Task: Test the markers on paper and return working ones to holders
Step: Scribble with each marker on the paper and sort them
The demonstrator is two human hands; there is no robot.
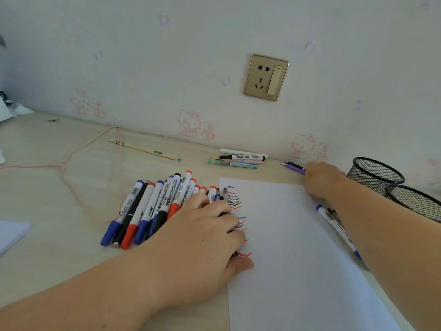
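A row of whiteboard markers [152, 206] with blue, red and black caps lies on the desk left of a white paper [298, 247]. The paper carries blue, red and black test squiggles [236, 206] along its left edge. My left hand [205, 232] lies over the right end of the row, fingers curled over several markers, thumb on the paper. My right hand [322, 177] reaches to the wall and grips a purple pen [293, 168]. One blue marker [334, 223] lies at the paper's right edge under my right forearm. Two black mesh holders [374, 173] [415, 201] stand at the right.
A few pens [241, 158] lie against the wall behind the paper. A thin bamboo stick [145, 150] and a pink cable [71, 168] lie at the back left. A white pad [12, 232] sits at the left edge. A wall socket [266, 77] is above.
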